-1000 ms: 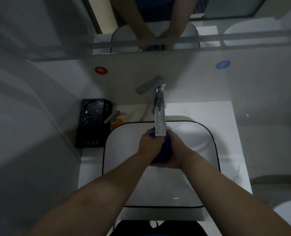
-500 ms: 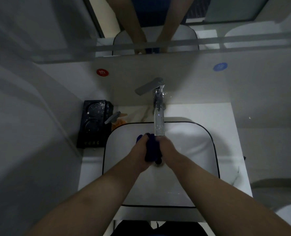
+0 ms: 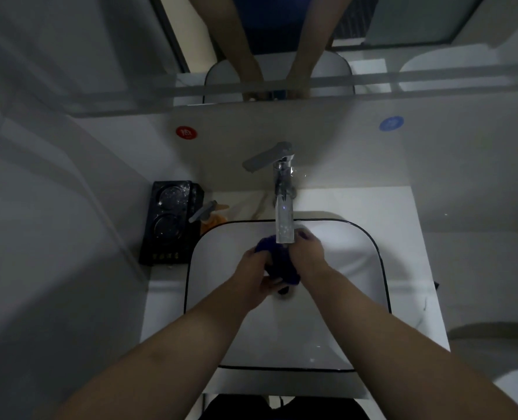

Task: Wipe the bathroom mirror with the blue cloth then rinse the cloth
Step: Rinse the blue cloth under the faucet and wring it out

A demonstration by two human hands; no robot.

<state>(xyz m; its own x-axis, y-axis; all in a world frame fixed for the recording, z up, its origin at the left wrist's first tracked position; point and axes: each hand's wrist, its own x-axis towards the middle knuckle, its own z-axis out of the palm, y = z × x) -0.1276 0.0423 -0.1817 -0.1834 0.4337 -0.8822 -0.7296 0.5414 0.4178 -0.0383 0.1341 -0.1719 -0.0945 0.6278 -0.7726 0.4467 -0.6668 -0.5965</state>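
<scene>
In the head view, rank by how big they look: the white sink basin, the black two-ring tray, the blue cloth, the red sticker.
1. White sink basin
2. Black two-ring tray
3. Blue cloth, partly hidden by both hands
4. Red round sticker

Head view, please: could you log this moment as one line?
stage: rinsing | blue cloth: bunched under tap stream, over basin | left hand, right hand: both gripping cloth

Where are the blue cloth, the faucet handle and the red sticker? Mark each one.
blue cloth (image 3: 279,262), head view, on the bunched middle showing between the hands.
faucet handle (image 3: 264,157), head view, on the flat grey lever pointing left.
red sticker (image 3: 186,132), head view, on the centre of the round label on the wall.
</scene>
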